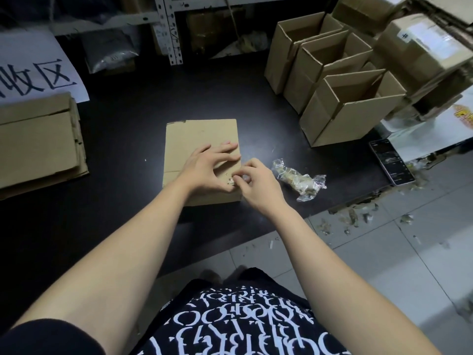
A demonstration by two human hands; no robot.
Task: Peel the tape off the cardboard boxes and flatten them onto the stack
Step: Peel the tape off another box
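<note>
Cardboard box (194,147) laid at counter (122,139) centre, pressed down by left hand (207,167), fingers (227,147) spread straight. Loose tape (231,181) at box right edge pinched by right hand (258,183). Flattened stack (38,144) at counter left.

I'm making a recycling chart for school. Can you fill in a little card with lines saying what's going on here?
Left hand: presses flat on the middle box
Right hand: pinches a bit of tape near the box's right edge
Peeled tape wad: on the table, right of the box
Flat stack: far left
Open boxes: three, back right
Phone: right table edge
</note>
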